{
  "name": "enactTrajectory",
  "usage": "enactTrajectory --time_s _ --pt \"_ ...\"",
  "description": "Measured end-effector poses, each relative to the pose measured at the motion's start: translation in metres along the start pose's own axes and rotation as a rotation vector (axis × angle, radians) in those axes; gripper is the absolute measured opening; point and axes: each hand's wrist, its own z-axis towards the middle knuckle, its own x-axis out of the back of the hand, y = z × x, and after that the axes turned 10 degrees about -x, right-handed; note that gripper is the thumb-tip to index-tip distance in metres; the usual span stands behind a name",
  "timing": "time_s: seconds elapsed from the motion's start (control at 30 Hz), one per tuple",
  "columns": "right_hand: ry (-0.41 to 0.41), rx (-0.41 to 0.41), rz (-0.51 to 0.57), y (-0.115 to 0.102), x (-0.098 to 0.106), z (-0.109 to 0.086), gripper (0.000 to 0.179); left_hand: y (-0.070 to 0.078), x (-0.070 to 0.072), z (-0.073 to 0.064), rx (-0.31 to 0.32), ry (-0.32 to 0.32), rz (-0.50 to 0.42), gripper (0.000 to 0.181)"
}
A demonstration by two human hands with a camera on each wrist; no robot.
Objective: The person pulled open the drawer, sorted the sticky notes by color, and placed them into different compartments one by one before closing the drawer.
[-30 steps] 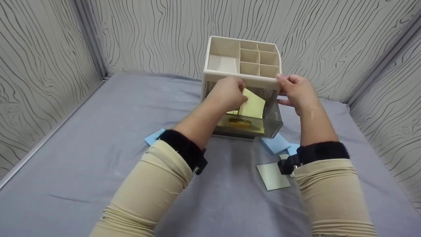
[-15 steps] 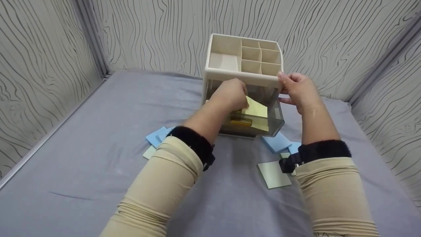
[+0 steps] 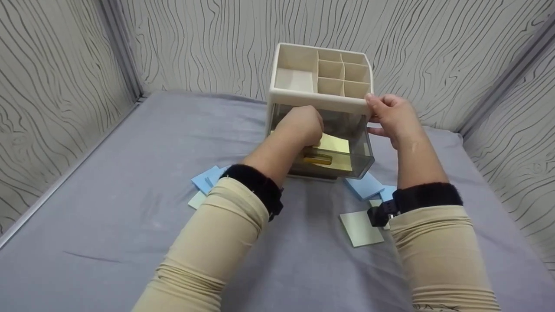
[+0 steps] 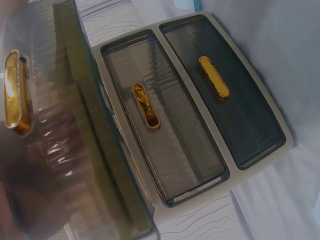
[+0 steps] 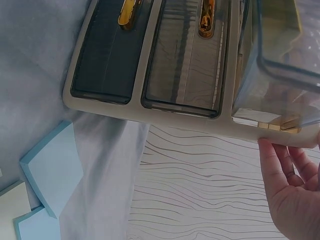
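A cream desk organizer point(image 3: 318, 97) stands near the back wall. Its top drawer point(image 3: 362, 164), smoky and see-through with a gold handle, is pulled out. My left hand point(image 3: 301, 125) reaches down into that drawer with curled fingers, at the left edge of a yellow sticky note pad point(image 3: 336, 143) that it pinches; its fingertips are hidden. More yellow paper shows through the drawer wall. With thumb and fingers, my right hand point(image 3: 392, 117) holds the organizer's upper right edge. The right wrist view shows these fingers point(image 5: 274, 167) against the cream frame beside the drawer.
Two lower drawers point(image 4: 165, 120) are closed. Blue sticky note pads point(image 3: 364, 186) and pale green ones point(image 3: 362, 229) lie right of the organizer's front. Another blue pad point(image 3: 201, 180) and a pale green one point(image 3: 197, 200) lie by my left forearm. Patterned walls surround the grey cloth point(image 3: 108, 195).
My left hand has gone lower into the drawer, and the yellow pad has come down from tilted to nearly flat. The right hand keeps its hold on the organizer.
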Motion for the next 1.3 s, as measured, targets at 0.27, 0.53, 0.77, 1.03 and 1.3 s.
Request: enactTrajectory --time_s 0.27,0.53,0.77,1.03,1.3 --pt "-0.007 0.002 -0.003 -0.001 0.000 0.000 0.057 0.002 -0.001 -0.001 0.130 0.014 -0.033 0.010" --pt "-0.008 0.008 -0.001 -0.002 0.001 -0.001 0.056 -0.002 0.002 -0.004 0.147 0.016 -0.018 0.023" --pt "0.006 0.006 0.007 0.000 0.002 -0.001 0.056 -0.002 0.007 -0.009 0.069 0.030 -0.022 0.016" --pt "0.000 -0.003 0.014 0.001 0.002 0.000 0.057 0.003 0.011 -0.032 -0.076 0.203 -0.145 0.006" --pt "0.007 -0.001 -0.001 0.000 0.000 -0.001 0.055 0.001 0.002 -0.060 -0.175 0.349 -0.282 0.006"
